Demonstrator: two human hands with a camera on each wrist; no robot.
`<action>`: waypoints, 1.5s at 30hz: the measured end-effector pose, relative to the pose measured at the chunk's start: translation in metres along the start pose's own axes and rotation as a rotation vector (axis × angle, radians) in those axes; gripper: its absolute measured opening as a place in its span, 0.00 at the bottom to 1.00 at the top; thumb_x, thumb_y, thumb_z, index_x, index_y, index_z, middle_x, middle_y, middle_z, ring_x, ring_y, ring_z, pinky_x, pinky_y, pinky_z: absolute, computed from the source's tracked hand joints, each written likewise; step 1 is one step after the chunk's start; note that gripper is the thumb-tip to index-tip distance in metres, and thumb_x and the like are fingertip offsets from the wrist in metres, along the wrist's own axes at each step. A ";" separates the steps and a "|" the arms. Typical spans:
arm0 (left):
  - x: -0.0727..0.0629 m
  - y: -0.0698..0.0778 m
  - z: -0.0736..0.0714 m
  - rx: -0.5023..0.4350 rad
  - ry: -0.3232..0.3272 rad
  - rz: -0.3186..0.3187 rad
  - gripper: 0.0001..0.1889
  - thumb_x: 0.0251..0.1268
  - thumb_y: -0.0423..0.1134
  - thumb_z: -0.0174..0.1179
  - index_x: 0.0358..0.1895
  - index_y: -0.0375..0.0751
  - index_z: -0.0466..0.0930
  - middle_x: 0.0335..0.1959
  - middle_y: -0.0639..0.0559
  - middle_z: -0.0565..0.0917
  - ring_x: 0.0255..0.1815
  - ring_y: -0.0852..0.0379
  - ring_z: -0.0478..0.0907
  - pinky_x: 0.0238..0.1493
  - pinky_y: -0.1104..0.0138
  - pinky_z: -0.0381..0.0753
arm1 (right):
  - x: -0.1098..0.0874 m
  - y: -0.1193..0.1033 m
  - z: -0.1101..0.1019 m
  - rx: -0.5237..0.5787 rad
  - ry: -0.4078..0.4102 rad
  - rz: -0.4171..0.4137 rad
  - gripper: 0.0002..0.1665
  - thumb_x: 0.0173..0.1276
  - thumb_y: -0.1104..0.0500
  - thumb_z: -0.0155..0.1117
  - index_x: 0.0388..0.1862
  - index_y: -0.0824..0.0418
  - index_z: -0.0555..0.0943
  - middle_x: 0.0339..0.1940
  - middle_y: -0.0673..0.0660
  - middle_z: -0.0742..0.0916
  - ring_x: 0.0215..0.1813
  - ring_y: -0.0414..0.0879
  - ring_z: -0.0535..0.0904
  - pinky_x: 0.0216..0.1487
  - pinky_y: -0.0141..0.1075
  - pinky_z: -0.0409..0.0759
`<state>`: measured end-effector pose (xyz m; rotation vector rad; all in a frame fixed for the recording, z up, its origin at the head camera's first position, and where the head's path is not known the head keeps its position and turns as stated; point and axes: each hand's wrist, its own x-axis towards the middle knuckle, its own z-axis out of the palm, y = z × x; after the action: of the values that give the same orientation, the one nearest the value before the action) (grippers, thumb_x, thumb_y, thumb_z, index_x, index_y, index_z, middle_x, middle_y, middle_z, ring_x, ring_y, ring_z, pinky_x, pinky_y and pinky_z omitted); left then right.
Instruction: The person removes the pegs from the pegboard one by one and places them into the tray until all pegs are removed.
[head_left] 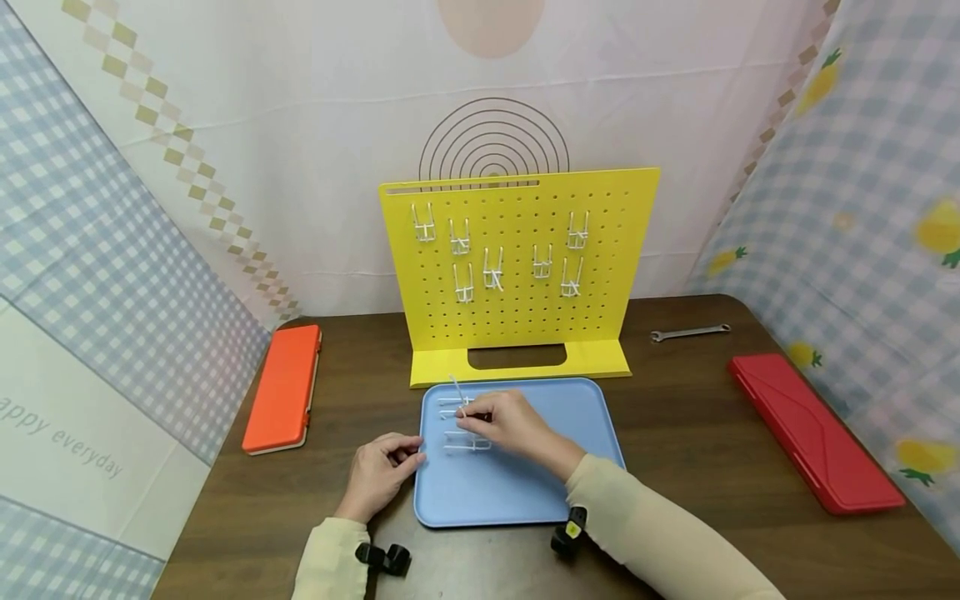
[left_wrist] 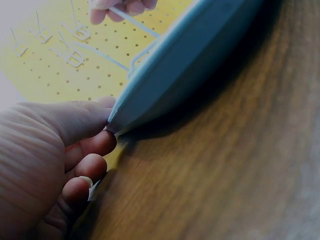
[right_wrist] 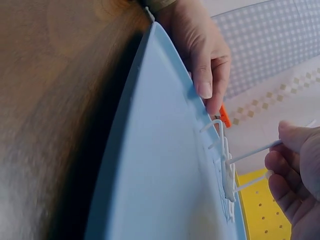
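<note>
One orange case (head_left: 281, 387) lies along the left side of the brown table (head_left: 360, 375), well apart from the work. Next comes the left hand (head_left: 380, 477), nearly closed at the tips: its thumb bears on the rim of the blue tray (head_left: 502, 496) with the index finger just underneath, probably to steady it. The tray's raised edge likely serves to keep loose parts from straying; a white wire hook (head_left: 477, 442) lies on it, near its left side. Just above, the right hand (head_left: 510, 425) pinches the prong of another hook (right_wrist: 255, 152), with thumb and finger drawn together around the thin wire; whether that hook's base touches the tray I cannot tell. Behind stands the yellow pegboard (head_left: 517, 304), carrying seven mounted hooks (head_left: 465, 293), its wide foot seemingly there for balance. Farther right are a wrench (head_left: 690, 333) and a red case (head_left: 817, 433), both apart from the hands.
</note>
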<state>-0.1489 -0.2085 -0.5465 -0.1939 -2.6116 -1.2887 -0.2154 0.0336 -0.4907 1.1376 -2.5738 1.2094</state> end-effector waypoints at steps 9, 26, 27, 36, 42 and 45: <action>0.001 0.000 0.000 -0.009 0.000 -0.001 0.10 0.50 0.36 0.74 0.39 0.49 0.89 0.32 0.64 0.83 0.27 0.66 0.76 0.29 0.71 0.77 | 0.004 0.000 0.008 0.019 0.003 -0.021 0.09 0.65 0.56 0.68 0.41 0.57 0.89 0.35 0.45 0.88 0.29 0.32 0.77 0.25 0.27 0.74; 0.000 0.002 -0.001 0.000 -0.008 -0.012 0.10 0.51 0.36 0.73 0.39 0.48 0.89 0.31 0.65 0.83 0.27 0.66 0.76 0.29 0.72 0.77 | -0.002 0.003 0.008 0.000 0.006 -0.020 0.09 0.65 0.56 0.68 0.40 0.57 0.89 0.34 0.45 0.88 0.28 0.32 0.76 0.24 0.27 0.72; 0.000 0.002 -0.001 0.000 -0.007 -0.011 0.10 0.51 0.36 0.73 0.39 0.48 0.89 0.31 0.65 0.83 0.27 0.67 0.76 0.29 0.72 0.77 | -0.003 0.003 0.007 0.000 0.005 -0.014 0.09 0.65 0.56 0.68 0.41 0.57 0.89 0.35 0.45 0.88 0.28 0.32 0.76 0.24 0.27 0.72; 0.000 0.001 -0.001 0.000 -0.004 -0.005 0.10 0.51 0.35 0.73 0.39 0.49 0.89 0.30 0.66 0.82 0.27 0.67 0.76 0.29 0.71 0.76 | -0.003 0.002 0.006 -0.003 0.000 0.016 0.09 0.65 0.55 0.68 0.41 0.57 0.89 0.36 0.46 0.88 0.30 0.32 0.77 0.25 0.27 0.73; 0.000 0.001 0.000 -0.001 -0.001 -0.004 0.10 0.51 0.36 0.73 0.39 0.49 0.89 0.30 0.66 0.82 0.27 0.67 0.76 0.29 0.71 0.76 | -0.005 0.003 0.007 0.008 0.001 0.024 0.09 0.64 0.56 0.69 0.41 0.58 0.89 0.35 0.46 0.88 0.28 0.32 0.76 0.24 0.27 0.73; 0.000 0.001 0.000 -0.003 -0.001 -0.003 0.10 0.51 0.36 0.73 0.39 0.49 0.89 0.31 0.65 0.82 0.27 0.66 0.76 0.29 0.71 0.76 | -0.006 0.005 0.007 0.006 0.003 0.020 0.09 0.64 0.56 0.69 0.41 0.57 0.89 0.35 0.46 0.88 0.29 0.32 0.77 0.25 0.27 0.74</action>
<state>-0.1485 -0.2080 -0.5460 -0.1914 -2.6114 -1.2940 -0.2127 0.0337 -0.5005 1.1124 -2.5871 1.2236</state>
